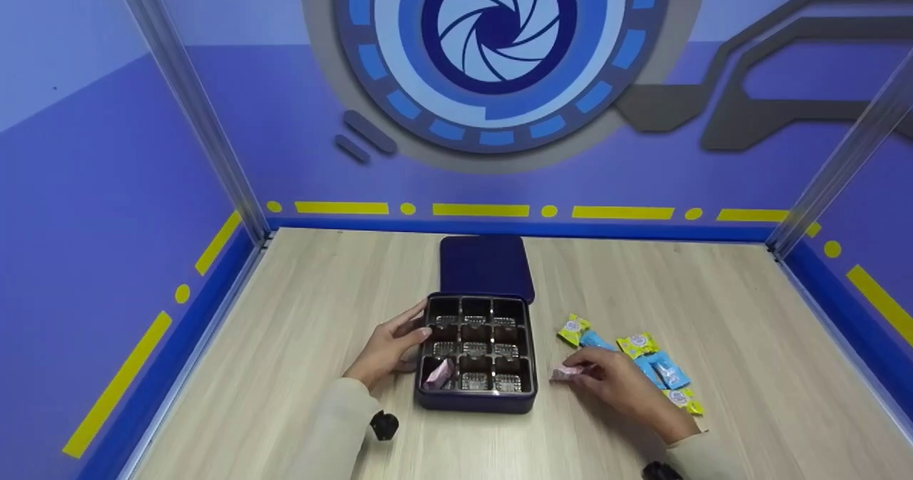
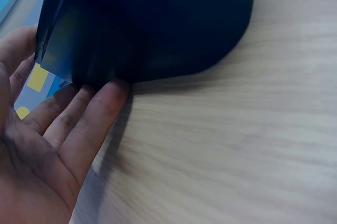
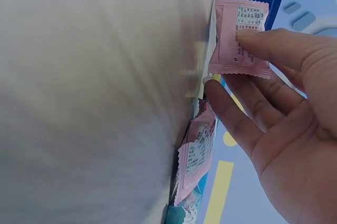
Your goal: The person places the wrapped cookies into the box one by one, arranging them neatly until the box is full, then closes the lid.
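A dark blue tin box (image 1: 474, 401) with a black divided insert stands mid-table. One pink wrapped sweet (image 1: 439, 374) lies in its front left compartment; the other compartments show bare bottoms. My left hand (image 1: 385, 348) holds the box's left side, thumb at the rim and fingertips against the outer wall (image 2: 158, 29). To the right of the box, my right hand (image 1: 617, 380) pinches a pink sweet packet (image 3: 237, 50) between thumb and fingers, low over the table. Another pink packet (image 3: 196, 153) lies below that hand; the head view hides it.
The dark blue lid (image 1: 485, 266) lies behind the box, touching or close to its back edge. Yellow packets (image 1: 637, 344) and blue packets (image 1: 669, 371) lie beside and behind my right hand. A blue wall (image 1: 485, 180) borders the table's back.
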A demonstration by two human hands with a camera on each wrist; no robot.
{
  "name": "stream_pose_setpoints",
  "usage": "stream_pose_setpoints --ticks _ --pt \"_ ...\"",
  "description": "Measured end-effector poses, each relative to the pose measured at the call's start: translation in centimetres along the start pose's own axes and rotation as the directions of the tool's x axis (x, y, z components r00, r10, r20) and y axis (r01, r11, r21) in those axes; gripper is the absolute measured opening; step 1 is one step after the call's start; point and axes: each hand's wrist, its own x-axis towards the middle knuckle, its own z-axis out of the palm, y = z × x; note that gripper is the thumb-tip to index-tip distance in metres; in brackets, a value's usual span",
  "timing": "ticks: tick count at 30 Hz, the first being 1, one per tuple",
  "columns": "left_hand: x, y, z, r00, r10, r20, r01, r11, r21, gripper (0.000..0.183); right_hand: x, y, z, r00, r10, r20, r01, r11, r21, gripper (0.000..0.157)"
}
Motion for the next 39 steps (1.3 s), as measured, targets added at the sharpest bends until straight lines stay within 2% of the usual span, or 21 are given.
stream_pose_setpoints --ticks 8,12,21,25,30,39 --pt "0.0 0.0 0.0 1.0 0.003 -0.003 -0.003 1.0 0.0 0.068 0.2 -0.6 0.1 0.997 0.078 0.005 -0.078 0.996 0.039 0.024" --pt "-0.1 0.0 0.1 1.0 0.005 -0.005 -0.005 1.0 -0.01 0.067 0.3 -0.9 0.1 0.998 0.054 -0.016 -0.053 0.997 0.059 0.022" --pt "-0.1 0.0 0.0 1.0 0.009 0.001 -0.009 1.0 0.003 0.067 1.2 -1.5 0.0 0.993 -0.064 -0.098 0.068 0.997 0.038 0.022" --pt "0.0 0.0 0.0 1.0 0.009 -0.003 -0.009 1.0 0.026 0.066 1.7 -2.0 -0.1 0.988 -0.083 -0.128 0.089 0.995 0.037 0.022" --pt "0.1 -0.1 0.0 1.0 0.008 -0.005 -0.008 1.0 0.007 0.066 2.0 -2.6 -0.2 0.985 -0.09 -0.15 0.101 0.993 0.063 0.023" --pt "0.0 0.0 0.1 1.0 0.005 -0.005 -0.005 1.0 -0.022 0.066 2.3 -3.5 -0.7 0.968 -0.163 -0.193 0.182 0.98 0.082 0.028"
